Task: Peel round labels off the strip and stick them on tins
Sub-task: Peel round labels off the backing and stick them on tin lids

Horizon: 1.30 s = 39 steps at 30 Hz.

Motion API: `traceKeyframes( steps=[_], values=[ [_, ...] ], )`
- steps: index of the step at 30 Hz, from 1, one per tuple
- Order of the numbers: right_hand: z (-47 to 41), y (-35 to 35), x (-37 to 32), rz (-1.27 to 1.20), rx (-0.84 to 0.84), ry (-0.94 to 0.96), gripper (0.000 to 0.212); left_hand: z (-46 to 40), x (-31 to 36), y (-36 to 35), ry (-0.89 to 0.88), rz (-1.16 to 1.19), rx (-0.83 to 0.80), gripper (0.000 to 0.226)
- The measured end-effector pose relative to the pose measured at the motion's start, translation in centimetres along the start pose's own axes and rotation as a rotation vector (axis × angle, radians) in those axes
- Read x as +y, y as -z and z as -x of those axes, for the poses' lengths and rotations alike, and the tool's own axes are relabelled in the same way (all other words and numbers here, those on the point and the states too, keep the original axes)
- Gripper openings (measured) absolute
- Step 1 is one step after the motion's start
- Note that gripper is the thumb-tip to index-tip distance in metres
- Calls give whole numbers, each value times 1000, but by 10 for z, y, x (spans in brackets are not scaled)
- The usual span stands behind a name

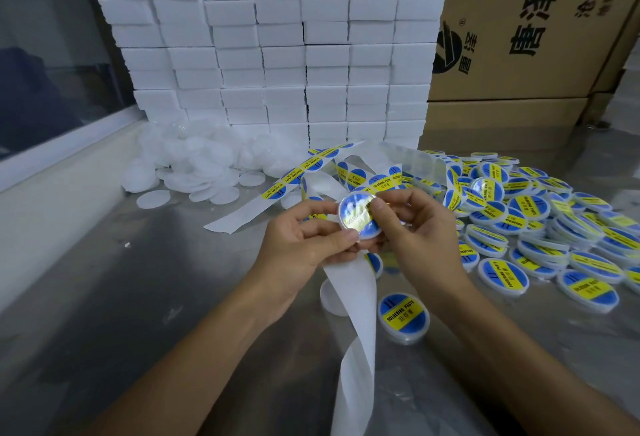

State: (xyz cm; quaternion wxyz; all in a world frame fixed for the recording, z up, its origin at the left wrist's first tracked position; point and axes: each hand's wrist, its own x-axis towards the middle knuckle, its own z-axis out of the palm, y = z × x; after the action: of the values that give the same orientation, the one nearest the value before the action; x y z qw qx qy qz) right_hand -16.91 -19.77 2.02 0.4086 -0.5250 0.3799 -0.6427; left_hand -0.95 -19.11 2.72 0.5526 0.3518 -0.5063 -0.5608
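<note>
A round tin [356, 215] with a glossy blue and yellow label on its face is held up over the metal table [156, 297]. My left hand [304, 248] grips its left and lower rim with thumb and fingers. My right hand [419, 227] holds its right side, the thumb pressing on the label. The label strip [298, 172] with blue and yellow round labels runs from the back. Its bare white backing [356, 324] hangs below my hands towards the near edge.
Labelled tins [554, 224] lie heaped at the right, one [403, 316] lies alone near my right forearm. Plain white tins [194, 158] pile at the back left. Stacked white boxes [277, 47] and cardboard cartons [533, 27] stand behind.
</note>
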Motion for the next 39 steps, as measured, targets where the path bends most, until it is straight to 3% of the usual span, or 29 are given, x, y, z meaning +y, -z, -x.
traceKeyframes(
  steps=[6,10,13,17,27,32,35,39],
  values=[
    [-1,2,5,88,-208,21,41,-5,-1,6,-9,14,151,25],
    [0,1,8,305,-149,102,47,-6,-1,8,12,42,183,21],
    [2,2,8,488,-134,313,58,-6,-1,6,20,42,187,17],
    [3,1,7,685,-127,574,46,-5,-2,5,23,-5,182,16],
    [1,5,6,685,-124,511,28,-4,-6,4,-43,-158,167,13],
    [-17,31,1,755,52,481,21,-11,-17,12,-178,-527,342,7],
    [-31,59,2,856,229,408,20,-12,-24,16,-149,-750,393,23],
    [-45,96,12,1001,437,248,28,-9,-25,15,19,-871,326,51]
  ],
)
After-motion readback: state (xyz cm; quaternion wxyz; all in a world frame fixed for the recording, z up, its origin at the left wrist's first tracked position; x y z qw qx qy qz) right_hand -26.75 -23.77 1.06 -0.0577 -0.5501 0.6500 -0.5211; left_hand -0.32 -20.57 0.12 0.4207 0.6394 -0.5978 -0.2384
